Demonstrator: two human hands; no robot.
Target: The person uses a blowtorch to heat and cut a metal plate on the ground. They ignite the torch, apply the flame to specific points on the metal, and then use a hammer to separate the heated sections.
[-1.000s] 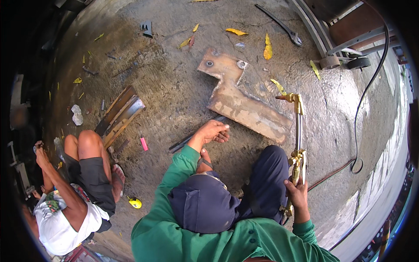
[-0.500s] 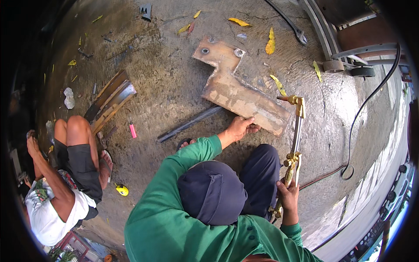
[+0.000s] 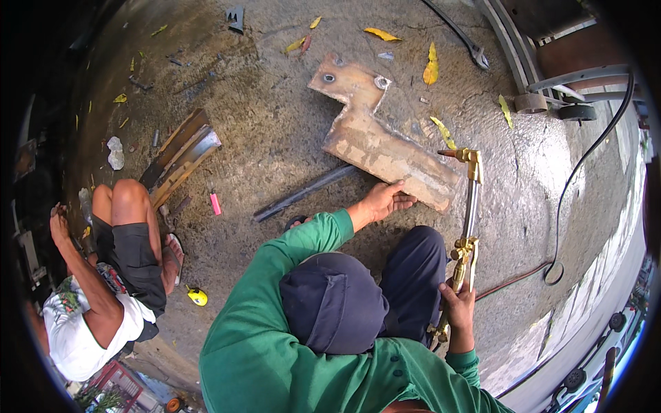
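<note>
A rusty, notched steel plate with round holes at its far end lies on the concrete, tilted over a dark metal bar. My left hand grips the plate's near edge, thumb on top and the other fingers curled by the edge. In my right hand is a brass-and-steel cutting torch, held upright by its handle. Its bent copper tip points left, close to the plate's right end. No flame shows at the tip. My fingers partly hide the torch handle.
A co-worker sits at the left, near angled metal pieces. A pink lighter and yellow tape measure lie between us. A hose trails right. An adjustable wrench and a wheeled metal frame are far right.
The whole view has shifted slightly, so the scene sits a little further right. Both my hands keep their holds on the plate and torch.
</note>
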